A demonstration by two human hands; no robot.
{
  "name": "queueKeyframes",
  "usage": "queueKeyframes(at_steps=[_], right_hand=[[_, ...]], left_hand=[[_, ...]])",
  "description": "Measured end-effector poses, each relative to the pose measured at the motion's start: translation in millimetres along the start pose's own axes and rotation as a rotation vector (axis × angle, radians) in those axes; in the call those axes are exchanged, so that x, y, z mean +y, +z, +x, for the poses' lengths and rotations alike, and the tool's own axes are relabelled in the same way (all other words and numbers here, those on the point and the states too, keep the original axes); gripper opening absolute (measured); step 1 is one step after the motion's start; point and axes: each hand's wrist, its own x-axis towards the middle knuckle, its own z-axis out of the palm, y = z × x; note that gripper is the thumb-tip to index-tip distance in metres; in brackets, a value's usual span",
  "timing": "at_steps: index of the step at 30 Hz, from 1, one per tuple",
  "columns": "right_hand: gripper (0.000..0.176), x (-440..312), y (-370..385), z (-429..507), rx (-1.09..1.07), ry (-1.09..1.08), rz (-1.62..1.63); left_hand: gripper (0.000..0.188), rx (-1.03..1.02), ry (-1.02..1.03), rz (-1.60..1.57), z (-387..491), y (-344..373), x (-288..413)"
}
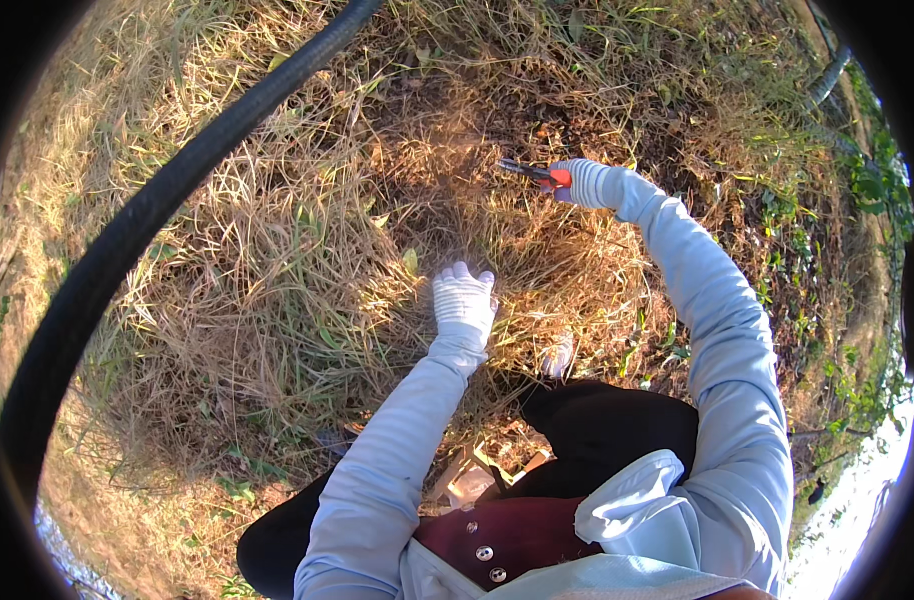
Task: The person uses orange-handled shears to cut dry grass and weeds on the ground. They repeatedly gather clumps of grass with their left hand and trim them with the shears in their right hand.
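My right hand, in a striped glove, is closed around the red handles of a pair of pruning shears. The dark blades point left, over dry grass and brown soil. Nearer to my body, my left hand, in a matching glove, rests on or just above a clump of dry grass. Its fingers are bent into the grass, and whether they grip any stems is not plain.
A thick black curved tube or band crosses the left of the view, close to the camera. Beneath me, between my legs, lies a partly hidden box-like object. Leafy green plants stand at the right, with a branch above.
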Motion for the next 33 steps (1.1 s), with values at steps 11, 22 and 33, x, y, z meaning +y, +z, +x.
queueKeyframes(at_steps=[11,22,33], right_hand=[[0.036,-99.6,-36.7,21.2,-0.006,0.005,-0.345],[0.035,-125.6,-7.0,50.3,-0.222,0.038,-0.768],[0.038,-94.4,27.4,55.5,-0.182,0.016,-0.378]], left_hand=[[0.027,-0.241,-0.023,0.184,5.1,-4.5,11.0],[0.023,0.045,0.069,0.137,-3.1,10.1,5.8],[0.022,0.036,0.063,0.166,-2.4,15.3,4.5]])
